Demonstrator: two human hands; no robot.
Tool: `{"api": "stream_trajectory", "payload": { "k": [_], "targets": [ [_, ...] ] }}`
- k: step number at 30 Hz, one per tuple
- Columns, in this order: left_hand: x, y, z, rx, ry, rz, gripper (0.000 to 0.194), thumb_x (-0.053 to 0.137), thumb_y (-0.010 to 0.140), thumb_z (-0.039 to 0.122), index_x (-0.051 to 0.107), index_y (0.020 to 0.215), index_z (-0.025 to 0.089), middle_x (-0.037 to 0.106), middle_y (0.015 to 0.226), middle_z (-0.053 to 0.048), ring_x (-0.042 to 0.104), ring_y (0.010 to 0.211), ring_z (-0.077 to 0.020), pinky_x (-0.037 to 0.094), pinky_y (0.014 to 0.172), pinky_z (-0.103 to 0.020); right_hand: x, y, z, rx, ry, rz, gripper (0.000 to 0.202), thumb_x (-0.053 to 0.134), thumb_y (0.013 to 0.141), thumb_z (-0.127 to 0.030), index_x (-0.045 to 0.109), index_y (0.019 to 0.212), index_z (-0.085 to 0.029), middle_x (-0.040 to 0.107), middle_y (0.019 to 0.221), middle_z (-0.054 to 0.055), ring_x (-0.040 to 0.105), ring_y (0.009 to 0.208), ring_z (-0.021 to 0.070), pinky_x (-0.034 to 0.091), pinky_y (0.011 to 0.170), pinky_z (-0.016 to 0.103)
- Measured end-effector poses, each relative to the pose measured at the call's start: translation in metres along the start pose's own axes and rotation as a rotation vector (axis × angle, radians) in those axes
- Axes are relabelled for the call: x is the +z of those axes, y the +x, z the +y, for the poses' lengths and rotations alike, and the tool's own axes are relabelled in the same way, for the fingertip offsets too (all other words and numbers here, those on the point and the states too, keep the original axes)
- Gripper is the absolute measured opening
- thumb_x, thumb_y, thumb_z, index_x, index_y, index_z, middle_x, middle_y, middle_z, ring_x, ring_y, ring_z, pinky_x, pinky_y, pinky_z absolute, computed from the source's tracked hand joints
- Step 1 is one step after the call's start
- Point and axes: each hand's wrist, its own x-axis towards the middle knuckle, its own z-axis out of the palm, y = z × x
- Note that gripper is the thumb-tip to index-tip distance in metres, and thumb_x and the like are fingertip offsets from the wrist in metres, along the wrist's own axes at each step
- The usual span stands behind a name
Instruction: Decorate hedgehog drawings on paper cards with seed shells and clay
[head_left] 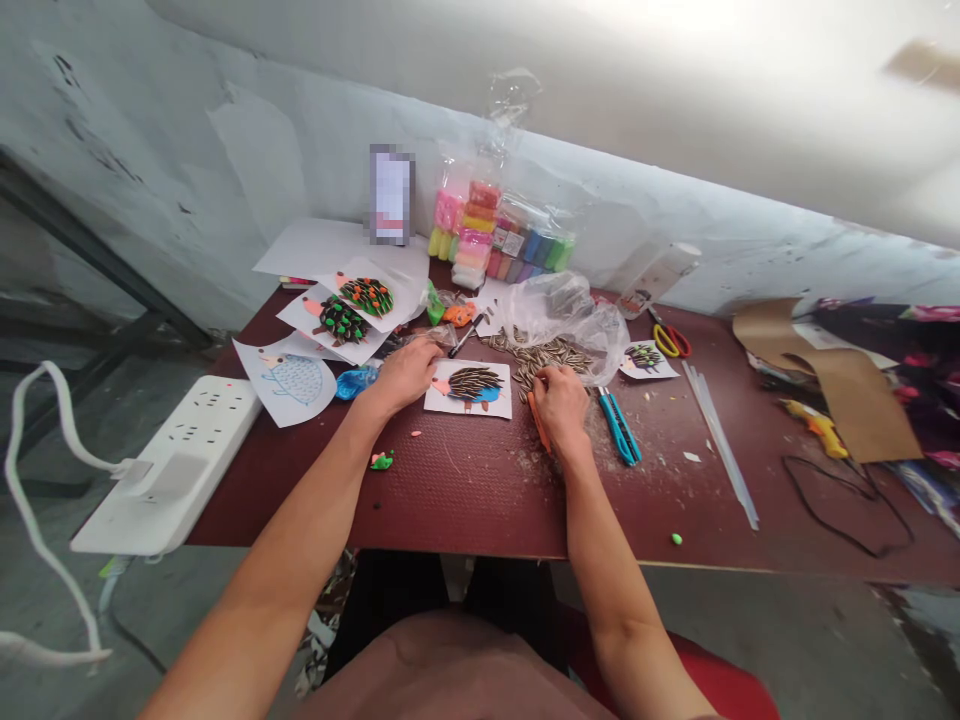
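Dark red table (465,490) with seeds (551,357) and a hedgehog card (484,405)

Against a scuffed pale wall (337,110), packs of coloured clay (474,240) stand at the back of the table, right of a blurred screen (390,190). The card lies flat in front of the person, between the two hands. Its hedgehog has a blue body and a back covered in striped seeds.

The left hand (409,373) is at the card's left edge, fingers bent; whether they grip anything cannot be told. The right hand (562,400) reaches the near side of the seed pile with its fingers drawn together, and what they pinch is hidden. An orange tool (538,424) shows just beside it, partly covered.

A clear bag (606,340) sits beside the seeds. Farther right are a teal knife (619,430), scissors (671,340) and glue sticks (720,440). To the left lie two more hedgehogs (352,305), a blue drawing (292,380) and, at the table's edge, a power strip (206,455).
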Motion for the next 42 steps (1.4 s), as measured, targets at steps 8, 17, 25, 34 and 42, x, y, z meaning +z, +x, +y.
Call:
{"api": "stream_trajectory", "payload": {
  "k": [8,17,25,34,42],
  "targets": [
    [0.003,0.001,-0.003,0.010,-0.008,0.016,0.031,0.050,0.089,0.010,0.072,0.110,0.016,0.070,0.120,-0.013,0.066,0.111,-0.0251,0.052,0.099,-0.037,0.011,0.005,0.002,-0.023,0.023,0.058,0.029,0.048,0.099,-0.023,0.076,0.094,-0.018,0.069,0.103,0.014,0.059,0.091,0.0232,0.040,0.072,0.031],
    [0.001,0.001,-0.001,-0.005,0.013,0.008,0.030,0.052,0.090,0.011,0.072,0.112,0.016,0.070,0.121,-0.012,0.066,0.111,-0.0253,0.052,0.099,-0.036,0.011,-0.004,0.006,-0.080,0.555,0.207,0.015,0.053,0.082,-0.026,0.066,0.078,-0.020,0.068,0.071,0.002,0.055,0.064,0.0155,0.039,0.066,0.027],
    [-0.001,0.001,0.000,0.003,0.004,-0.010,0.031,0.052,0.090,0.011,0.073,0.113,0.015,0.069,0.124,-0.013,0.065,0.114,-0.0261,0.051,0.101,-0.037,0.019,-0.018,-0.003,-0.144,0.781,-0.032,0.017,0.061,0.081,-0.032,0.072,0.083,-0.020,0.072,0.076,0.001,0.057,0.062,0.0150,0.043,0.064,0.026],
    [0.003,0.002,-0.005,0.017,-0.008,0.008,0.031,0.051,0.091,0.012,0.072,0.112,0.016,0.069,0.124,-0.012,0.065,0.114,-0.0252,0.052,0.102,-0.037,0.012,-0.024,-0.011,-0.248,0.400,0.026,0.016,0.058,0.093,-0.024,0.074,0.090,-0.022,0.070,0.097,0.005,0.063,0.091,0.0188,0.044,0.079,0.027],
    [0.001,0.001,-0.002,0.004,0.008,-0.004,0.031,0.052,0.091,0.012,0.073,0.114,0.015,0.069,0.124,-0.013,0.065,0.115,-0.0257,0.051,0.102,-0.036,0.011,-0.027,-0.020,-0.253,0.175,0.011,0.021,0.052,0.099,-0.021,0.073,0.096,-0.021,0.070,0.101,0.008,0.060,0.099,0.0214,0.042,0.081,0.029]
  ]
}}
